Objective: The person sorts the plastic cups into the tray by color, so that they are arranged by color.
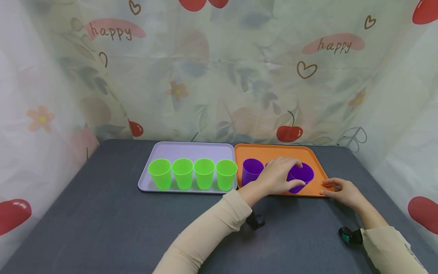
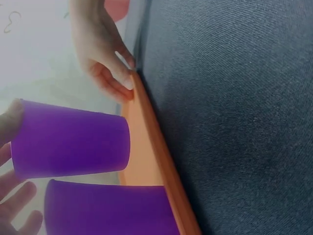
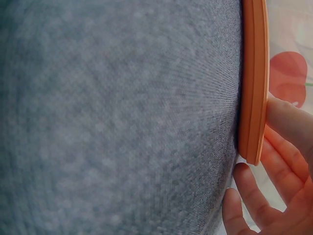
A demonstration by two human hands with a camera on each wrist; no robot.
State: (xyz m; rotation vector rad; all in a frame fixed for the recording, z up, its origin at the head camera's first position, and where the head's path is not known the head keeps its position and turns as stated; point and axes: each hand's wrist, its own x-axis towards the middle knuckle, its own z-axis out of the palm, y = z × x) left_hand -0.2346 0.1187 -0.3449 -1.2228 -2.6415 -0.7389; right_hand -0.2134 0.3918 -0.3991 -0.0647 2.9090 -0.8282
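Observation:
My left hand (image 1: 278, 177) holds a purple cup (image 1: 302, 176) near its rim, over the right side of the orange tray (image 1: 273, 149). In the left wrist view the held cup (image 2: 71, 139) is tilted, its base higher off the tray than that of the purple cup (image 2: 107, 210) beside it. Another purple cup (image 1: 252, 171) stands at the tray's left side, and one more is mostly hidden behind my left hand. My right hand (image 1: 345, 194) grips the tray's near right corner, the thumb (image 3: 288, 115) at the rim.
A lilac tray (image 1: 195, 148) adjoins the orange one on the left. Several green cups (image 1: 182, 175) stand upright on it in a row. Both trays lie on a dark grey table (image 1: 119, 228), with a printed curtain (image 1: 219, 76) behind and at the sides.

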